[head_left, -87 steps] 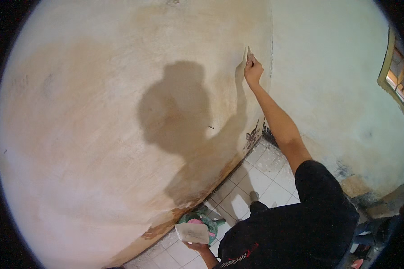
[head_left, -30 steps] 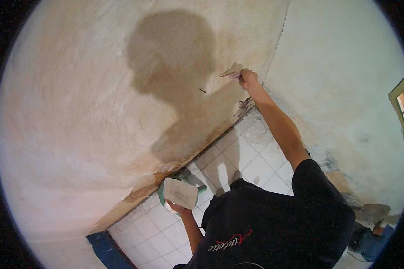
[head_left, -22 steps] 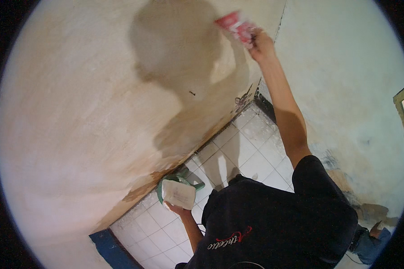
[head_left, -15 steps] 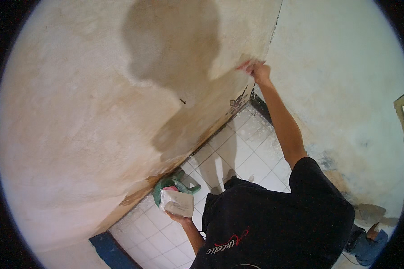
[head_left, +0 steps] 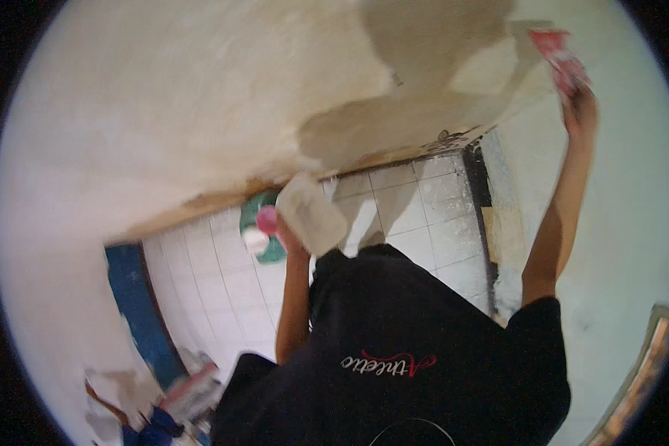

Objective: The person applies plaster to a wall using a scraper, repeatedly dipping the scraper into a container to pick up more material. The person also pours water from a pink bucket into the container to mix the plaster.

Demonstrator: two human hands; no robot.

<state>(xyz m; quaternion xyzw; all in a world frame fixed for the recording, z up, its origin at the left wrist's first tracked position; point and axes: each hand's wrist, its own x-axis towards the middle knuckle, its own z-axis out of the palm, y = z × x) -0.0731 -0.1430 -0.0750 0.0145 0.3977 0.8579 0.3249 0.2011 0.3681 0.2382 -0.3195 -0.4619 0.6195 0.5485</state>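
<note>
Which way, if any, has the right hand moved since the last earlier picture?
Yes: the right hand has moved up and away from the dark marks low on the wall, though the view has swung too.

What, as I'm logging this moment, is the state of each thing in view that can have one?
Right hand: raised, closed on the red tool.
Red tool: held, blurred; wall contact unclear.
Left hand: holding the board.
Board: held tilted, grey-smudged.
Green tub: on the floor.
Wall: brown-stained low down.
Floor: tiled, white-speckled near the corner.
Window: open or shut, can't tell.
</note>
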